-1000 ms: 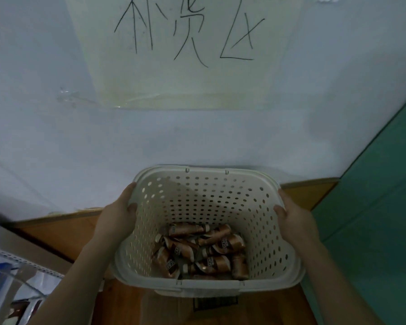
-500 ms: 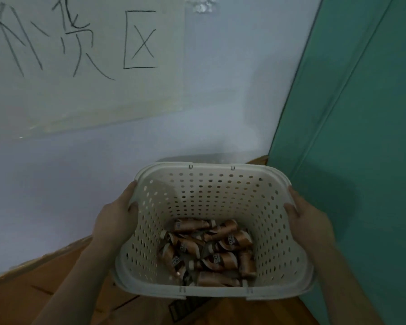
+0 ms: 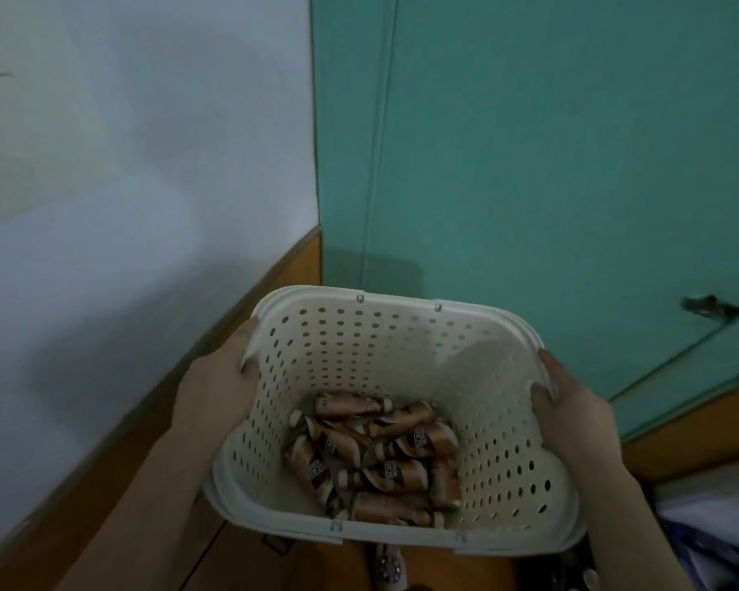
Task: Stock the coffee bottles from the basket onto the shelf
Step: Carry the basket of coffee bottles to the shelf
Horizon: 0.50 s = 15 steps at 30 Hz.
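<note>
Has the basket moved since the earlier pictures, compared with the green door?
Yes. The basket, held by the left hand and the right hand, has swung rightward: it faced the white wall before and now sits before the green door.

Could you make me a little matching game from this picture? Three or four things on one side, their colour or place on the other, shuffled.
Things:
1. perforated cream plastic basket
2. brown coffee bottles
3. teal panelled door
4. left hand

Descriptions:
A. lying in a heap at the bottom
B. gripping a side rim
C. standing behind, with a metal handle
D. carried between two hands

Pairs: 1-D, 2-A, 3-C, 4-B
</note>
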Available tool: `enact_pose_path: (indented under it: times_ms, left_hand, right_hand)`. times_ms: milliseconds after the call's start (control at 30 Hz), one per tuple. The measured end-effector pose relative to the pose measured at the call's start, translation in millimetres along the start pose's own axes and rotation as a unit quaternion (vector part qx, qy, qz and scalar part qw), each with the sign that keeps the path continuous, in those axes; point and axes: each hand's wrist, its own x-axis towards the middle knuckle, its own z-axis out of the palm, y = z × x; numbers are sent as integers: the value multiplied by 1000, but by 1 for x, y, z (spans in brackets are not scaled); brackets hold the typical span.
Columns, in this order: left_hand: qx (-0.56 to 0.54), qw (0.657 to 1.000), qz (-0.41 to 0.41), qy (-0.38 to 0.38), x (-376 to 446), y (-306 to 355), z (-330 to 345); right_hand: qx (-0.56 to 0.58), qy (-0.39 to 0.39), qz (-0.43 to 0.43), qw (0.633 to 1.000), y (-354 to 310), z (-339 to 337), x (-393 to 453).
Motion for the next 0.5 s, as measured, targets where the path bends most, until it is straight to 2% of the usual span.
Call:
enact_pose_path:
  times_ms: [233, 500]
  left_hand:
    - [8, 987, 116, -109, -16, 64, 50]
    - [18, 957, 222, -184, -61, 156, 101]
  right_hand:
    - [24, 66, 153, 986, 95, -26, -108]
    - [37, 138, 283, 948, 179, -56, -219]
